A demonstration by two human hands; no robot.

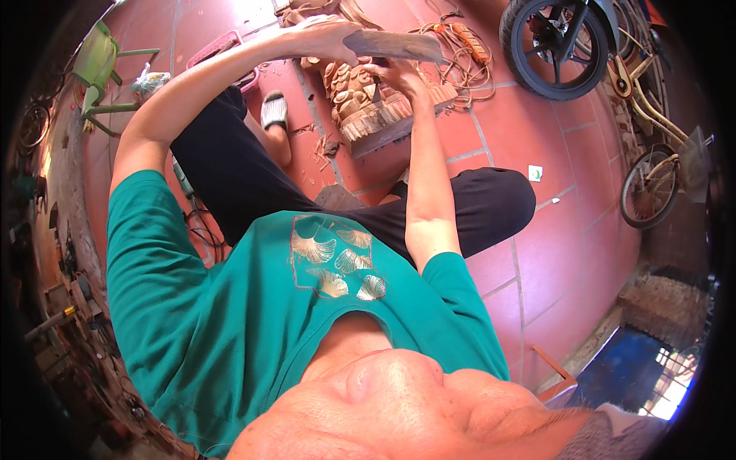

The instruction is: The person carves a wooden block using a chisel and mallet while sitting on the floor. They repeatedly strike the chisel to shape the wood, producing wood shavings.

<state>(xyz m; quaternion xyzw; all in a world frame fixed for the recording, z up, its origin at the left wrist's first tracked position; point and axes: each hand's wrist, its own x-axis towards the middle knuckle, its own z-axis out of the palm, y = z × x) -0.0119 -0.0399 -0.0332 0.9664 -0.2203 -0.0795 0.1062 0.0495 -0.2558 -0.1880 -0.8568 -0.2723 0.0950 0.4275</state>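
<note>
My left hand [326, 40] is closed around the narrow end of a wooden mallet [402, 46], a flat club-like piece lying sideways above the carving. Beneath it sits a wood carving [354, 90] with rounded reliefs and a stepped, ridged base. My right hand [399, 74] is at the carving's upper right, fingers pinched round a slim dark chisel [376, 91]; most of this tool is hidden by the fingers. The mallet hides the carving's top. Wood chips [328, 146] lie on the tiles beside the base.
An orange power strip [469, 42] with tangled cords lies right of the carving. A motorbike wheel [556, 50] and a bicycle wheel [650, 186] stand further right. At left are a green chair [96, 65] and a pink basket [215, 47]. My folded legs flank the near side.
</note>
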